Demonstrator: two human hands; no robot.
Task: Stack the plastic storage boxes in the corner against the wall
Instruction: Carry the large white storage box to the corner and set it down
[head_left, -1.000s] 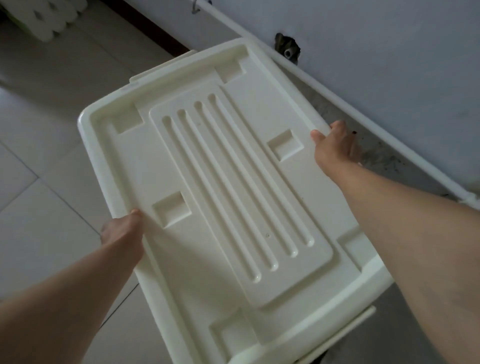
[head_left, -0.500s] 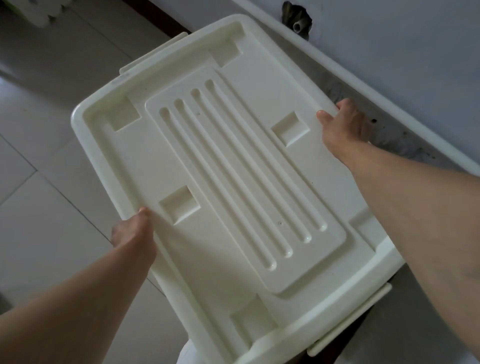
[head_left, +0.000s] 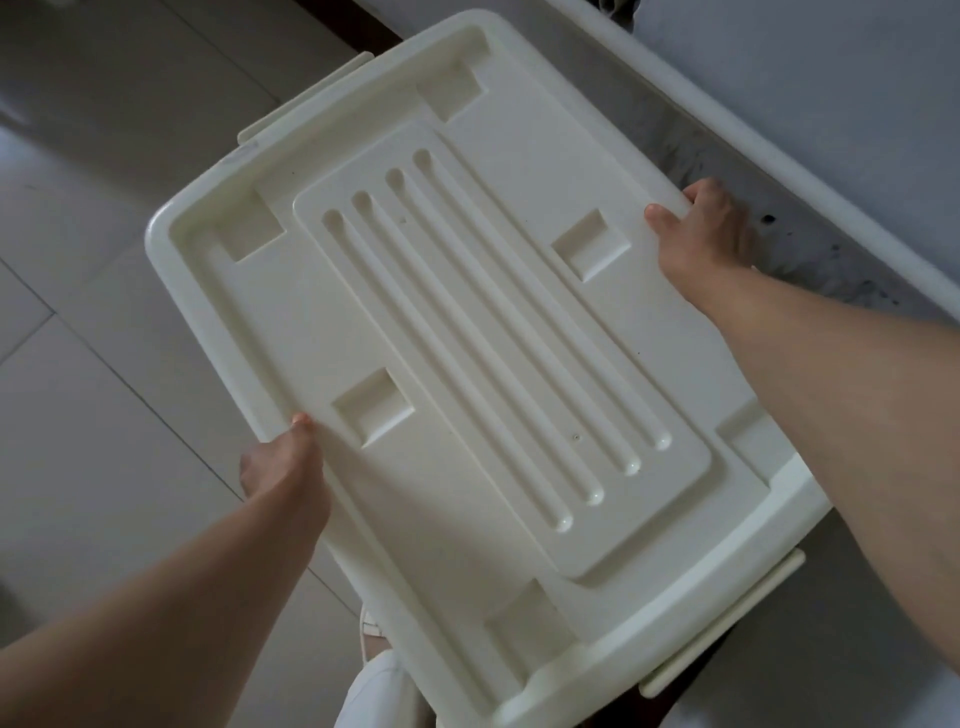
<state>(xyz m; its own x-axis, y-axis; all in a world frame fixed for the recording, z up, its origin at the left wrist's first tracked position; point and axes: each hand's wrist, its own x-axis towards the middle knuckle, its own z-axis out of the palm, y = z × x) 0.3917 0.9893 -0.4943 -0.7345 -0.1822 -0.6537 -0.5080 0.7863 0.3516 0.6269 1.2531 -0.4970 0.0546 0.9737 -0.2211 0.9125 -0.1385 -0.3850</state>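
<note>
Two hands holding a lidded white storage box above the floor beside the wall.

Nearest, the left hand (head_left: 283, 470) is gripping the storage box (head_left: 467, 364) at its left long edge, thumb lying on the lid; further off, the right hand (head_left: 701, 236) is gripping the opposite long edge; the box is hanging tilted over the tiled floor (head_left: 93, 364), its far side lying near the wall (head_left: 831, 104).

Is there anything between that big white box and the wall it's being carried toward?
Nothing visible. Both hands, left and right, grip the cream plastic storage box; only a white pipe runs along the grey wall. The floor beneath the box is hidden.
</note>
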